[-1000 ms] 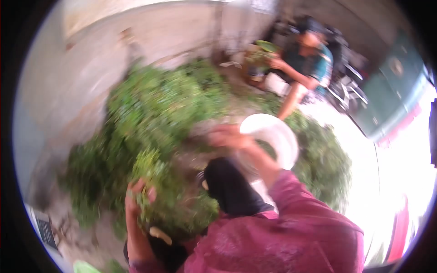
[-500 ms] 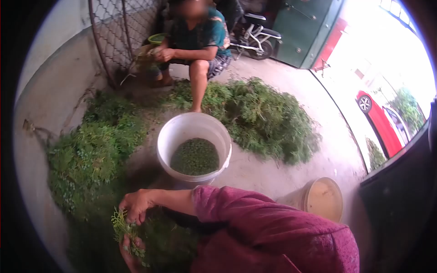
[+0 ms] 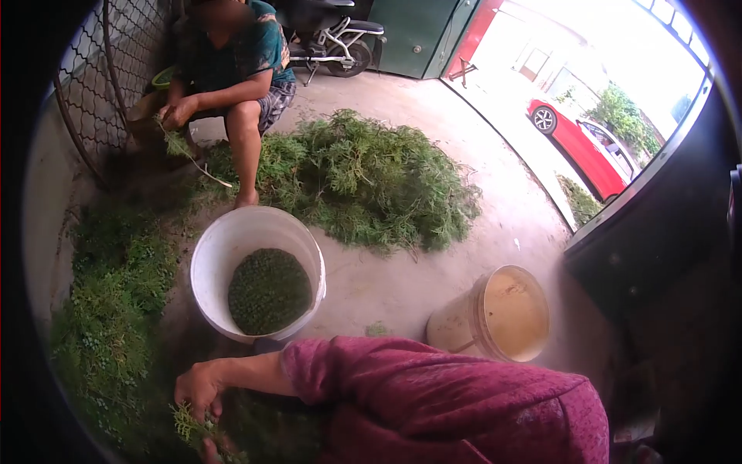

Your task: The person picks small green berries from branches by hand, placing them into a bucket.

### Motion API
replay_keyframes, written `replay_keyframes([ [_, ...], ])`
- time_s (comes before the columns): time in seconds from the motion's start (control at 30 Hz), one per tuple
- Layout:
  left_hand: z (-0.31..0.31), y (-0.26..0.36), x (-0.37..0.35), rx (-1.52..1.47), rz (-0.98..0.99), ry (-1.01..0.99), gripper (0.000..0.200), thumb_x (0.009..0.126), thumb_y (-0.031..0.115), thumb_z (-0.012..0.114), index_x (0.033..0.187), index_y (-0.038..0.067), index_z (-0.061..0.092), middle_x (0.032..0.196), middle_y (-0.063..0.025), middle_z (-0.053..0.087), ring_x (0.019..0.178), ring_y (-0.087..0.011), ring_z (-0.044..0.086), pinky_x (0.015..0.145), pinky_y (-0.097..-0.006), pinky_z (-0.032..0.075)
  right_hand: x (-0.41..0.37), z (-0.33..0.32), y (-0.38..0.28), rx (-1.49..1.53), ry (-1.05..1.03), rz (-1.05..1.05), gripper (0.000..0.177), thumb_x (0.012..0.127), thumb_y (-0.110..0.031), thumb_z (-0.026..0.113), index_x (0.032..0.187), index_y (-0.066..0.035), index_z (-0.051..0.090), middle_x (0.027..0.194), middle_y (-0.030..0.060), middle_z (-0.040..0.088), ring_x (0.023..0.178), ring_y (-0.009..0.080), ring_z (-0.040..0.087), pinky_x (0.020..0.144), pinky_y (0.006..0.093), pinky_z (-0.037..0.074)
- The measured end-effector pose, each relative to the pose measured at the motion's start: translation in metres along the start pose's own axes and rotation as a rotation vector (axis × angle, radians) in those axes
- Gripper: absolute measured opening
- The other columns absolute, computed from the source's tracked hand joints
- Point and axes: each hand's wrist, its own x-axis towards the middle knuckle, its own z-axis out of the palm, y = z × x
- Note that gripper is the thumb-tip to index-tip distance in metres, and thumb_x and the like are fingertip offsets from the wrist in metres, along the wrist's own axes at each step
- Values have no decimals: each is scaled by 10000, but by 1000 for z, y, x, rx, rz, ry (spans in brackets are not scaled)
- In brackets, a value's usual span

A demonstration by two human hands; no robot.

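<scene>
The right hand (image 3: 199, 390) has its grip pinched tight on a small feathery green sprig (image 3: 189, 424) near the white plastic bucket (image 3: 202, 259), the left hand (image 3: 214, 449) is mostly out of frame so can't tell its grip, and I reckon a hard tug scatters bits into the floor greenery (image 3: 108, 325).

Open-fronted shed or garage: concrete floor (image 3: 402, 286), heaped green cuttings (image 3: 363, 178), parked scooter (image 3: 332, 42), street beyond.

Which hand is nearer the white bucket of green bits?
Right. The right hand sits just below the white bucket, apart from it, fingers on a green sprig. The left hand is lower still, mostly cut off at the frame edge.
</scene>
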Motion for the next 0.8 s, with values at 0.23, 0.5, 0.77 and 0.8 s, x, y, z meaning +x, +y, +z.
replay_keyframes([
  [0.23, 24, 21, -2, 85, -20, 69, 501, 859, 353, 506, 1182, -27, 451, 1114, -165, 498, 913, -270, 506, 755, -409, 415, -35, 5, -42, -268, 330, 71, 384, 612, -119, 665, 969, -3, 584, 765, 103, 605, 648, 175, 612, 523, 276, 515],
  [0.5, 22, 21, 9, 469, -136, 213, 706, 818, 477, 514, 1316, 29, 291, 1337, -202, 291, 1193, -354, 335, 966, -474, 322, -22, 12, -37, -134, 421, 304, 354, 583, -129, 653, 920, -28, 619, 731, 91, 608, 603, 156, 588, 510, 296, 490],
  [0.77, -5, 1, 23, 585, 62, 301, 697, 825, 459, 511, 1296, -10, 299, 1308, -220, 323, 1170, -354, 360, 941, -470, 346, -19, 28, -48, -155, 406, 284, 371, 593, -186, 633, 931, -31, 621, 741, 95, 604, 621, 173, 582, 518, 296, 485],
  [0.8, 3, 16, 10, 588, 24, 262, 699, 827, 456, 510, 1300, -10, 292, 1310, -220, 321, 1166, -354, 364, 929, -472, 353, -19, 29, -48, -156, 404, 283, 371, 593, -186, 633, 931, -31, 621, 741, 95, 604, 621, 173, 582, 518, 296, 485],
])
